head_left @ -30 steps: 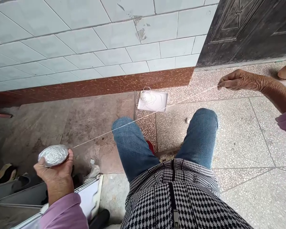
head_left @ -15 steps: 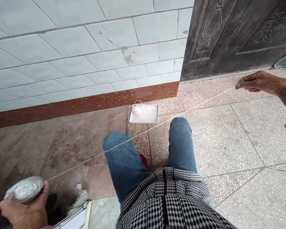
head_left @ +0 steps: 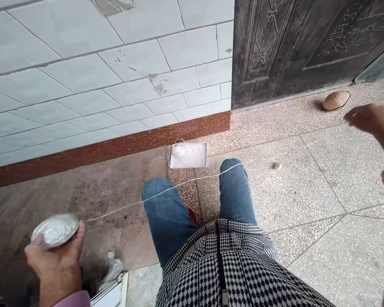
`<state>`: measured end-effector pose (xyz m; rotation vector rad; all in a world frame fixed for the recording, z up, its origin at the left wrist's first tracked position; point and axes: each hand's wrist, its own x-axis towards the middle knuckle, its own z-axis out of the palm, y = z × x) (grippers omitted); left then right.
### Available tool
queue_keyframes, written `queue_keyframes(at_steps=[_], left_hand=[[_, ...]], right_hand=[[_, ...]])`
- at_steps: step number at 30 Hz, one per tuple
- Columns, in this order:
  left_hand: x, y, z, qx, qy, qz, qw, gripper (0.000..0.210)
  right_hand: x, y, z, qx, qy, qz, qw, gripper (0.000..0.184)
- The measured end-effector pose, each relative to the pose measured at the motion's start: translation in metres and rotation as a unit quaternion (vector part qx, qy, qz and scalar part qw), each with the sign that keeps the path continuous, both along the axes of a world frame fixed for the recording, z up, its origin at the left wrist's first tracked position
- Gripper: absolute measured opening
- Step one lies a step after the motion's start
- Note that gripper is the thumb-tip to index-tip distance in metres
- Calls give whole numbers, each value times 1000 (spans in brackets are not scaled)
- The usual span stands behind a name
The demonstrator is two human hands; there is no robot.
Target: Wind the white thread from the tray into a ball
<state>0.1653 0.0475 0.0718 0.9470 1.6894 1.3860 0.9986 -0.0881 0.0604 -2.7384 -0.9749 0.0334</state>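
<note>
My left hand [head_left: 56, 260] grips a rounded, plastic-wrapped bundle of white cord [head_left: 58, 230] from below, at the lower left. From it a length of white cord [head_left: 128, 205] runs slackly over both knees and fades out just past the right knee. Far to the right, my right hand [head_left: 373, 121] hangs in the air with bent fingers, smeared by motion. No cord can be seen reaching it. On the floor ahead of my knees lies a shallow white tray [head_left: 198, 164] with a loose coil of white cord [head_left: 181, 151] in it.
A tan, rounded object with lines [head_left: 336, 100] is by the dark carved door [head_left: 275, 64]. White wall tiles [head_left: 179, 85] rise ahead. A small blurred spot [head_left: 276, 165] shows above the speckled floor. Clear plastic [head_left: 113, 270] and a white-edged frame [head_left: 123, 290] lie lower left.
The cord has gone from taut to slack and no longer reaches my right hand. My left hand has moved up and right with the bundle. The tan object now shows beside my right hand.
</note>
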Motion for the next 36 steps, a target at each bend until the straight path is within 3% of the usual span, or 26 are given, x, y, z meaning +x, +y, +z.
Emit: queue_keyframes(at_steps=[3, 5, 7, 9, 13, 15, 16, 18, 21, 24, 29, 32, 36], left_hand=[[40, 32, -26, -19, -89, -19, 996, 36], [76, 35, -26, -7, -131, -75, 988, 41], [119, 27, -18, -7, -177, -124, 976, 51], [164, 14, -12, -36, -215, -180, 959, 62], [227, -14, -14, -82, -257, -302, 914, 68], [240, -24, -19, -94, -274, -327, 899, 64], [242, -27, -22, -97, -283, -326, 897, 61], [243, -31, -28, -101, -300, -299, 900, 58], [233, -23, -34, -103, -334, -238, 906, 58], [206, -1, -40, -73, -359, -182, 913, 49], [125, 53, -65, -36, -312, -87, 945, 25], [76, 74, -87, -65, -268, -36, 960, 16], [30, 75, -112, -79, -189, -38, 978, 14]], right_hand=[[-21, 19, -35, -73, 36, 75, 994, 32], [-57, 40, -56, -57, 79, 165, 981, 17], [-113, 65, -72, 18, 159, 269, 950, 20], [-186, 88, -80, 123, 287, 359, 880, 25], [-333, 107, -79, 248, 529, 464, 666, 39], [-379, 101, -76, 239, 591, 479, 603, 48], [-393, 95, -76, 232, 604, 479, 594, 50], [-401, 80, -78, 230, 592, 471, 612, 54], [-377, 57, -91, 231, 538, 461, 667, 55], [-327, 29, -110, 200, 502, 424, 726, 54], [-210, -63, -133, 148, 366, 283, 874, 58], [-151, -135, -130, 102, 258, 180, 944, 52], [-117, -198, -113, 58, 172, 111, 977, 35]])
